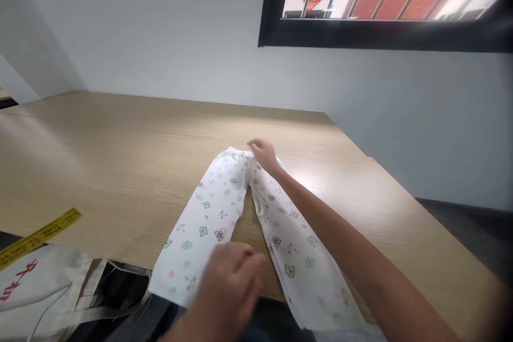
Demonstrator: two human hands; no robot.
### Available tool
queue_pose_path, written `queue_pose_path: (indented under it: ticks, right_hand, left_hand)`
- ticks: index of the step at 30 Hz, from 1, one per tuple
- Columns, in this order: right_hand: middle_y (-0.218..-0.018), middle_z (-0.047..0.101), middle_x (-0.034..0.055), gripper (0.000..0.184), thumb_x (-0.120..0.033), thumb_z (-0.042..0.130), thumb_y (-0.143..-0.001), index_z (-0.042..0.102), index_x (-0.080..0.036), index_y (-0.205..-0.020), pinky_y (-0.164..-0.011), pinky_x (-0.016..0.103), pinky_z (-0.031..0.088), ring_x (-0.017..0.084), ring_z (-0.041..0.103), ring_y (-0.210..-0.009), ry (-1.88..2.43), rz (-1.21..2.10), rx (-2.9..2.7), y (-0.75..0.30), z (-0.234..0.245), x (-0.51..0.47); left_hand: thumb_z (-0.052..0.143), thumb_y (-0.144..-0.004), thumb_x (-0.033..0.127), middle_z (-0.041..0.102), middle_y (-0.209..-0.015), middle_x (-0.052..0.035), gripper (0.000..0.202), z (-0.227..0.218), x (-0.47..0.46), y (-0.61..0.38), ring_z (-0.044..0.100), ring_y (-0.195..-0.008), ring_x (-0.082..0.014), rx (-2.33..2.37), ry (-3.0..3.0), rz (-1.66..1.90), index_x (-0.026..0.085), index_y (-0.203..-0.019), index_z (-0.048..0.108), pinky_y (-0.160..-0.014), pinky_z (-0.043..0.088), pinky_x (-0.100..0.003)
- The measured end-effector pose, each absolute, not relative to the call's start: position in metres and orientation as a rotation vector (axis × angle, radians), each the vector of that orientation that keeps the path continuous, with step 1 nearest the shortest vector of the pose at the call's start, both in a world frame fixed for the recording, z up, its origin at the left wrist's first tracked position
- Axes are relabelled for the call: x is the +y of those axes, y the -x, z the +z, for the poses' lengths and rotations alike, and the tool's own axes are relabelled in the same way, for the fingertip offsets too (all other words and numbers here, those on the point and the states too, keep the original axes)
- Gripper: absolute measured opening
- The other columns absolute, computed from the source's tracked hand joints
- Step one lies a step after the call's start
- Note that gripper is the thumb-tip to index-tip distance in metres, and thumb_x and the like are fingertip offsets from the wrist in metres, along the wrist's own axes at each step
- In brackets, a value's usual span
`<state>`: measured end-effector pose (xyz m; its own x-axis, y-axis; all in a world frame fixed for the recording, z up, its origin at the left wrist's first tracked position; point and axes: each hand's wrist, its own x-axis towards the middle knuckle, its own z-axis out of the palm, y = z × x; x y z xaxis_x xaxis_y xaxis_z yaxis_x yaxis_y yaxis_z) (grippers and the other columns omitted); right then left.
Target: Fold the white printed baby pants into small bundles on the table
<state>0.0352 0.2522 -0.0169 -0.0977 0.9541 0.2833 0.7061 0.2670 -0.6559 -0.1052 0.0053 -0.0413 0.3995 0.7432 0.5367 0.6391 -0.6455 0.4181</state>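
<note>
Hanging over the table (120, 160) edge, the trousers (224, 208) risked sliding off, since the right hand (264, 154) only pressed the waistband and the left hand (230, 278) hovered loosely curled, empty.

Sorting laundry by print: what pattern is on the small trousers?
White cotton trousers with small green and pink cartoon figures, seen in the head view.

The small white cotton trousers (224, 208) carry a scattered print of green, pink and dark cartoon figures. The wooden table (120, 160) is light tan. The cloth tote bag (44, 283) is off-white with red lettering.
</note>
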Motion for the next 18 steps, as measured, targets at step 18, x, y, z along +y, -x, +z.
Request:
queue_pose_path:
  ticks: [18]
  right_hand:
    - [-0.063,0.054,0.0035,0.014,-0.024,0.062,-0.073,0.060,-0.012,-0.066,-0.053,0.023,0.045,0.013,0.053,-0.060,1.530,1.201,-1.431,-0.107,0.021,0.213]
  left_hand:
    - [0.049,-0.072,0.018,0.050,-0.060,0.0006,0.010,-0.033,0.000,0.023,0.048,-0.051,-0.0106,0.855,-2.501,1.224,0.019,-0.065,0.041,-0.044,0.035,-0.020]
